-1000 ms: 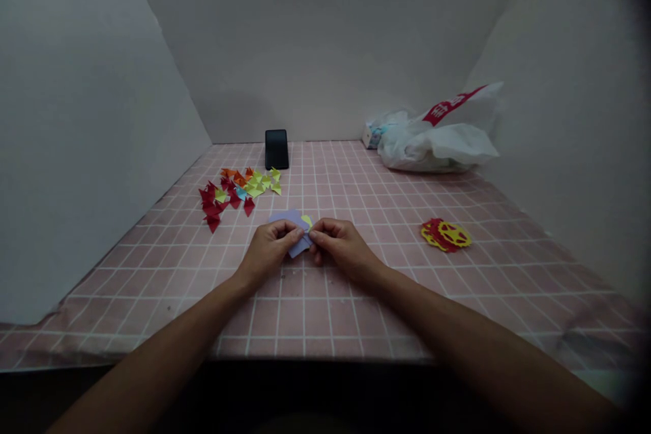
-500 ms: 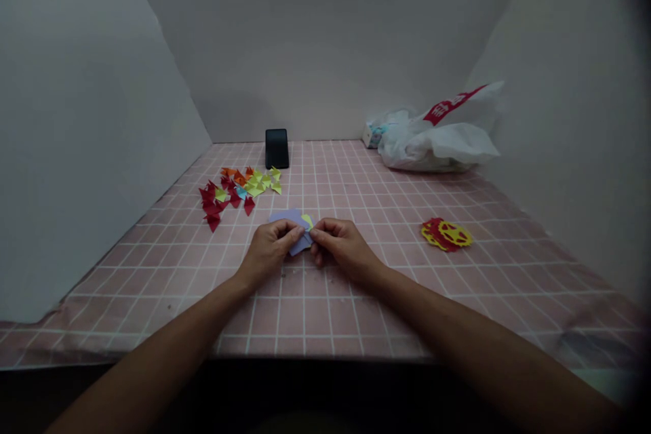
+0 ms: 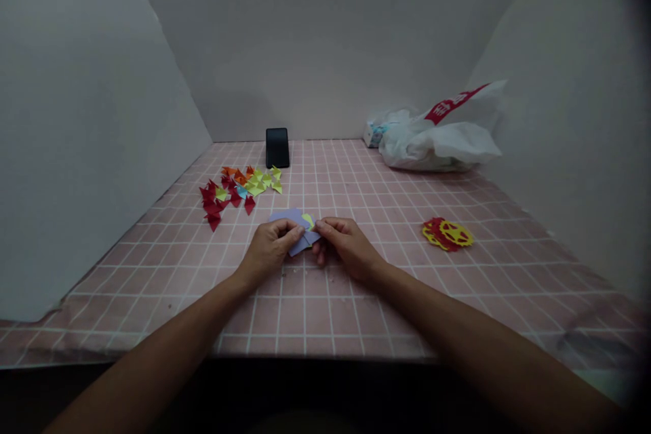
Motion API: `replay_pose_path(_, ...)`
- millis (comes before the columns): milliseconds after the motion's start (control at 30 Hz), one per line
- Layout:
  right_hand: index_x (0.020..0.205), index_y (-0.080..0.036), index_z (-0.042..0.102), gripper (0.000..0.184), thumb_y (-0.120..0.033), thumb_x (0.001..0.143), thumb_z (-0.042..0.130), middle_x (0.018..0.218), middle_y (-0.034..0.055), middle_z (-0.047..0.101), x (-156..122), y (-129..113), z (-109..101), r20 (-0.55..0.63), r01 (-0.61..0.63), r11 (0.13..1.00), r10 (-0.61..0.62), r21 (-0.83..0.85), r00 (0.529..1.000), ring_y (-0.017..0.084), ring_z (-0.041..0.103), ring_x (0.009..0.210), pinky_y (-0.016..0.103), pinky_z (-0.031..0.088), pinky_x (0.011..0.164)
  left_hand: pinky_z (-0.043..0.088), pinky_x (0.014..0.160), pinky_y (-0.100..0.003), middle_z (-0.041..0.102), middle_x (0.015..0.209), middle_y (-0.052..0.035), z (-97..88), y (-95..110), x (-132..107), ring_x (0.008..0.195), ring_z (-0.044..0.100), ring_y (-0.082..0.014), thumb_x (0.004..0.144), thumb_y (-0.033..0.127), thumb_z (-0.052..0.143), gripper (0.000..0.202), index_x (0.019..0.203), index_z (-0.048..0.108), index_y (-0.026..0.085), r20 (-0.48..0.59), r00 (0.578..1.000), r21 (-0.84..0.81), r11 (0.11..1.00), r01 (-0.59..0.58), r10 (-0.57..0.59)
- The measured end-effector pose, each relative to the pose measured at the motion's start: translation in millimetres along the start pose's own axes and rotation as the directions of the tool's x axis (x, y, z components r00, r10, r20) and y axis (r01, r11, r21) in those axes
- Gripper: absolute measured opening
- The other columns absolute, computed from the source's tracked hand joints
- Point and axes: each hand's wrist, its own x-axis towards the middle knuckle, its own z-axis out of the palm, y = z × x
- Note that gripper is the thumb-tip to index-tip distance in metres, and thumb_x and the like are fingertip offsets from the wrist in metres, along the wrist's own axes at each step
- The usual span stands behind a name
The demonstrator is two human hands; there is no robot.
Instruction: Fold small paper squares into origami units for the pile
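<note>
Purple paper point(image 3: 289, 215) with a yellow-green piece of paper point(image 3: 308, 220) showing at its upper right is between my hands, low over the table's middle. My left hand point(image 3: 272, 245) pinches its left part, thumb on top. My right hand point(image 3: 346, 244) pinches the right edge between thumb and index finger, its other fingers curled below. How the layers are folded is partly hidden by my fingers. To the left lie several small folded paper pieces: red ones point(image 3: 213, 206), orange ones point(image 3: 240, 178), yellow ones point(image 3: 259, 182) and a blue one point(image 3: 241, 192).
A black phone point(image 3: 277, 148) stands near the back wall. At the back right lies a white plastic bag point(image 3: 432, 146) beside a small box point(image 3: 374, 135). Red and yellow cut-out discs point(image 3: 456, 234) are stacked on the right of the pink checked tablecloth point(image 3: 350, 319).
My right hand has shifted slightly right, its thumb and index finger moving outward along the purple paper. More of the paper shows between my hands. My left hand stays put.
</note>
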Motion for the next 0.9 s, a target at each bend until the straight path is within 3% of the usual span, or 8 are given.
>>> replay_pose_path(167,0.073,-0.018,0.059,0.027,-0.043,0.082,0.067,0.059,-0.0027,0.062,-2.2,-0.5,0.3,0.003,-0.026,1.0,0.026,-0.004,1.0,0.008,0.054,0.044,0.022,0.043,0.045,0.035,0.053,-0.024,0.054,0.062,0.0021,0.8,2.3,-0.9,0.056,0.046,-0.0114,0.086,0.043,0.061,0.031,0.071,0.062,0.016,-0.01,1.0,-0.002,1.0,0.01,-0.01)
replay_pose_path(333,0.07,-0.019,0.056,0.023,-0.034,0.085,0.063,0.055,-0.0033,0.059,-4.5,-1.3,3.9,-0.035,-0.003,0.999,0.002,-0.05,0.999,0.008,0.051,0.044,0.022,0.04,0.045,0.033,0.051,-0.023,0.053,0.061,0.0028,0.9,1.3,-1.6,0.053,0.043,-0.01,0.085,0.043,0.063,0.028,0.074,0.062,0.016,0.022,0.999,-0.042,0.998,0.041,-0.04)
replay_pose_path(633,0.067,-0.021,0.054,0.029,-0.038,0.089,0.059,0.049,-0.005,0.051,-7.5,-3.6,3.3,-0.058,0.03,0.961,-0.048,-0.274,0.997,0.009,0.044,0.041,0.023,0.031,0.041,0.031,0.049,-0.021,0.052,0.06,0.0036,-0.5,-2.5,-1.3,0.052,0.041,-0.0088,0.082,0.042,0.068,0.03,0.069,0.057,0.017,0.029,0.997,-0.132,0.989,0.071,-0.067)
replay_pose_path(800,0.07,-0.02,0.055,0.026,-0.039,0.088,0.06,0.053,-0.0042,0.054,-6.2,-1.9,2.5,0.011,0.072,0.972,-0.071,-0.222,0.997,0.01,0.049,0.046,0.023,0.037,0.047,0.03,0.049,-0.021,0.051,0.061,0.0038,-1.2,-2.4,-0.7,0.053,0.041,-0.0083,0.081,0.043,0.069,0.031,0.069,0.058,0.016,0.035,0.998,-0.106,0.993,0.051,-0.048)
replay_pose_path(900,0.07,-0.02,0.055,0.025,-0.039,0.086,0.063,0.056,-0.0038,0.056,-5.9,-1.3,4.1,-0.011,0.093,0.978,-0.097,-0.185,0.995,0.01,0.051,0.048,0.024,0.04,0.049,0.035,0.051,-0.022,0.053,0.062,0.0031,-0.5,1.4,-1.6,0.054,0.045,-0.0095,0.083,0.047,0.066,0.032,0.075,0.061,0.016,0.052,0.998,-0.138,0.989,0.052,-0.046)
